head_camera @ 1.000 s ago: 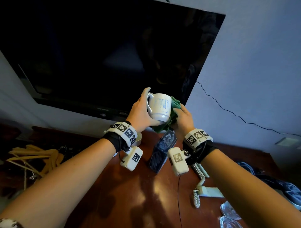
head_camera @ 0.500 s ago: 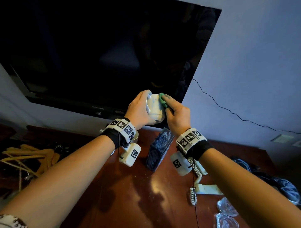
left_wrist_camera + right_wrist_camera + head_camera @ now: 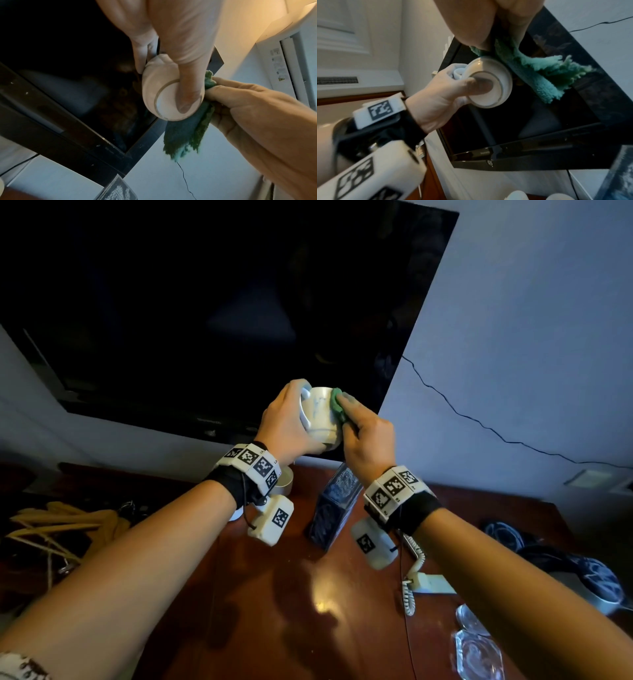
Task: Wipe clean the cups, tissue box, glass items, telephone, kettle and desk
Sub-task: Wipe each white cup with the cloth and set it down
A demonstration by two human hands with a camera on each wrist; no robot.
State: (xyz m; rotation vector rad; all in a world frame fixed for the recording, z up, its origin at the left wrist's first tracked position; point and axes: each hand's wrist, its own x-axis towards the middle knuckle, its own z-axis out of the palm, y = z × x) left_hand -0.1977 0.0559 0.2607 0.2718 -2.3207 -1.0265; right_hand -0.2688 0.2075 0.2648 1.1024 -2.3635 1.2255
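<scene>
I hold a white cup (image 3: 320, 416) up in front of the dark screen. My left hand (image 3: 291, 422) grips it, thumb pressed on its base (image 3: 171, 102), fingers by the handle (image 3: 458, 71). My right hand (image 3: 366, 436) holds a green cloth (image 3: 336, 404) against the cup's right side; the cloth's loose end (image 3: 185, 135) hangs below the cup (image 3: 488, 83). On the wooden desk (image 3: 308, 628) stand a dark patterned tissue box (image 3: 334, 508), a white telephone (image 3: 428, 582) with a coiled cord, and glass items (image 3: 478, 652) at the lower right.
A large black TV screen (image 3: 212, 313) hangs on the wall just behind the cup. Another white cup (image 3: 284, 481) sits on the desk under my left wrist. Wooden hangers (image 3: 58, 525) lie at the left. A dark patterned object (image 3: 582, 570) sits at the desk's right end.
The cup has been turned in my left hand. My right hand with the cloth has moved from under the cup's right side up to its upper right side.
</scene>
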